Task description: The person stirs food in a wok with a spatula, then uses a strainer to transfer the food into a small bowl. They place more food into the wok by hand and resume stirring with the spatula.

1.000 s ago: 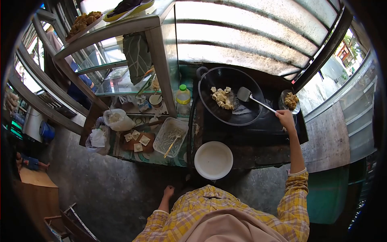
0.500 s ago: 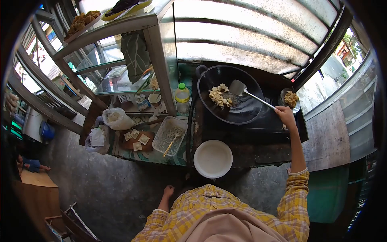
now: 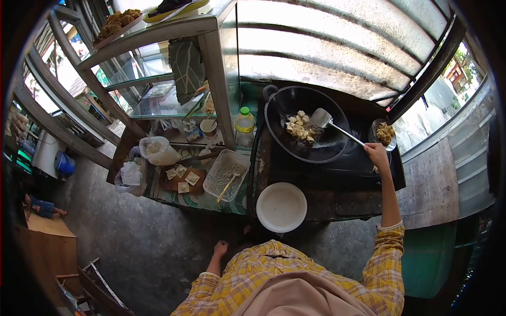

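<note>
My right hand (image 3: 377,154) is closed round the end of a metal spatula (image 3: 321,118). The spatula's blade is inside a large black wok (image 3: 295,100), touching or just beside a heap of pale folded dumplings (image 3: 299,128). Shiny oil lies around the dumplings. My left hand (image 3: 221,248) hangs low at my side with its fingers curled in, and nothing shows in it. In front of me, at the counter's near edge, stands a white bowl (image 3: 281,207).
Left on the counter are a plastic tub (image 3: 215,184) with a yellow-handled utensil, a brown board (image 3: 196,186) with filled wrappers, and a green-capped bottle (image 3: 244,126). A plate of browned pieces (image 3: 385,134) sits right of the wok. A glass cabinet (image 3: 227,73) rises at left.
The spatula blade has moved slightly against the dumplings, and the dumplings are turned and bunched differently. The whole view has shifted a little. My left hand stays low.
</note>
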`<state>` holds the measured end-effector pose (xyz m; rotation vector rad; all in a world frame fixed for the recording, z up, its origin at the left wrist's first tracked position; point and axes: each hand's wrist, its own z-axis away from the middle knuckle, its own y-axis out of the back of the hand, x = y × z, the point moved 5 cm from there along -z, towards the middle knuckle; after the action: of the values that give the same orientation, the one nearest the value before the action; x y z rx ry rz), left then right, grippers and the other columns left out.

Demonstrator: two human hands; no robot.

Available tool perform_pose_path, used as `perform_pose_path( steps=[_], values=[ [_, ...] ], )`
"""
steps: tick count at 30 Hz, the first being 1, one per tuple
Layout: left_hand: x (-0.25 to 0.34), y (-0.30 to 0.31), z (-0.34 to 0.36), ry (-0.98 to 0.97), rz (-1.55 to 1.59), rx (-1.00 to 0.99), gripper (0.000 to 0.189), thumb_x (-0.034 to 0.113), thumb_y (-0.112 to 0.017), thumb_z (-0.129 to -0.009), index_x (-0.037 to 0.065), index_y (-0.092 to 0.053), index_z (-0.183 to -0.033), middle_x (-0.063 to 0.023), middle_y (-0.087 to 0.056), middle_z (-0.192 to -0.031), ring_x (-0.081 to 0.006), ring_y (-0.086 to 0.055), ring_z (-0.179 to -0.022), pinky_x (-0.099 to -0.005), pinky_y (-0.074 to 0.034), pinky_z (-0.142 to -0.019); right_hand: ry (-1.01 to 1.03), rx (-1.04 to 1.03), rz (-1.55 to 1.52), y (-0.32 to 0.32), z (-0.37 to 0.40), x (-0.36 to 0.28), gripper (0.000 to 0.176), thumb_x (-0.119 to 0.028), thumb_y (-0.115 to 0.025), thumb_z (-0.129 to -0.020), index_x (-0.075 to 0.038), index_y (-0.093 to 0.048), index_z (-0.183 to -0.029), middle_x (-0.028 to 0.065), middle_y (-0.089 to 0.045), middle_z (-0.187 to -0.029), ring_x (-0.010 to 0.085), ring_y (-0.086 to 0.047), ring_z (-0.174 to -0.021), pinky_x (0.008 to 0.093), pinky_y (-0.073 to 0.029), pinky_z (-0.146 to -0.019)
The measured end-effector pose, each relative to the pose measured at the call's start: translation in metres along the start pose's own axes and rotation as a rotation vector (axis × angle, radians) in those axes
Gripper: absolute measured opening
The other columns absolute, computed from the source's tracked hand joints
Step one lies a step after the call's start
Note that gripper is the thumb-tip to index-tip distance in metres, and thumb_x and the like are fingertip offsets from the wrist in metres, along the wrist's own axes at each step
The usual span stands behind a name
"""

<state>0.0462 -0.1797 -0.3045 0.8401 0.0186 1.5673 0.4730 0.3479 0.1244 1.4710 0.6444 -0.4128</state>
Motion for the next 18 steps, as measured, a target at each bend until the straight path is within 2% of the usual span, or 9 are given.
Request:
perform_pose_path(
  steps=[3,5,7,10,13,16,18],
  values=[
    [-0.008,-0.002,-0.002,-0.005,0.051,-0.001,0.034,0.028,-0.058,-0.076,0.004,-0.060,-0.101,-0.0170,-0.065,-0.086,-0.0265,-0.065,-0.073,-0.0351,-0.051,-0.069,0.135,0.078,0.221,-0.015,-0.006,0.015,0.024,-0.023,-0.060,-0.081,-0.004,-0.069,-0.093,-0.0004,-0.055,-0.057,0.0080,-0.051,-0.050,0.0247,-0.040,-0.051],
    [-0.009,-0.002,-0.001,-0.005,0.048,0.002,0.034,0.028,-0.058,-0.076,0.003,-0.060,-0.100,-0.0167,-0.065,-0.085,-0.0261,-0.065,-0.073,-0.0350,-0.051,-0.069,0.067,0.036,0.158,-0.021,-0.005,0.013,0.024,-0.023,-0.060,-0.081,-0.004,-0.069,-0.093,0.0021,-0.057,-0.058,0.0103,-0.053,-0.052,0.0263,-0.042,-0.056],
    [-0.009,-0.003,0.001,-0.002,0.045,0.002,0.035,0.028,-0.058,-0.076,0.003,-0.060,-0.100,-0.0166,-0.065,-0.085,-0.0259,-0.065,-0.073,-0.0350,-0.051,-0.069,-0.162,-0.082,-0.091,-0.023,-0.002,0.011,0.023,-0.023,-0.059,-0.081,-0.005,-0.069,-0.092,0.0056,-0.060,-0.060,0.0135,-0.056,-0.056,0.0285,-0.044,-0.062],
    [-0.008,-0.004,0.002,-0.002,0.029,-0.004,0.035,0.028,-0.058,-0.076,0.003,-0.060,-0.101,-0.0169,-0.065,-0.085,-0.0262,-0.065,-0.074,-0.0352,-0.050,-0.070,-0.136,-0.065,-0.141,-0.010,0.001,0.003,0.023,-0.023,-0.060,-0.080,-0.005,-0.069,-0.091,0.0065,-0.060,-0.061,0.0144,-0.056,-0.057,0.0280,-0.044,-0.064],
    [-0.009,-0.004,0.000,-0.020,0.006,-0.001,0.035,0.028,-0.059,-0.076,0.003,-0.060,-0.101,-0.0173,-0.065,-0.086,-0.0269,-0.065,-0.075,-0.0356,-0.050,-0.071,0.031,0.033,0.076,-0.002,0.006,-0.008,0.024,-0.024,-0.060,-0.081,-0.004,-0.069,-0.091,0.0016,-0.056,-0.057,0.0106,-0.053,-0.052,0.0253,-0.042,-0.060],
    [-0.002,-0.005,0.005,-0.018,-0.008,-0.004,0.035,0.028,-0.059,-0.075,0.004,-0.060,-0.101,-0.0176,-0.065,-0.086,-0.0272,-0.065,-0.076,-0.0358,-0.050,-0.072,0.237,0.076,0.287,-0.021,-0.012,0.023,0.024,-0.023,-0.059,-0.081,-0.003,-0.069,-0.090,0.0010,-0.055,-0.055,0.0101,-0.052,-0.051,0.0249,-0.041,-0.059],
    [0.005,-0.002,0.013,0.002,-0.018,-0.022,0.035,0.028,-0.059,-0.075,0.004,-0.060,-0.101,-0.0178,-0.065,-0.086,-0.0271,-0.065,-0.076,-0.0358,-0.050,-0.071,-0.004,-0.008,0.035,-0.022,-0.013,0.024,0.023,-0.023,-0.059,-0.081,-0.004,-0.069,-0.089,0.0043,-0.057,-0.057,0.0138,-0.055,-0.055,0.0283,-0.042,-0.063]
  ],
)
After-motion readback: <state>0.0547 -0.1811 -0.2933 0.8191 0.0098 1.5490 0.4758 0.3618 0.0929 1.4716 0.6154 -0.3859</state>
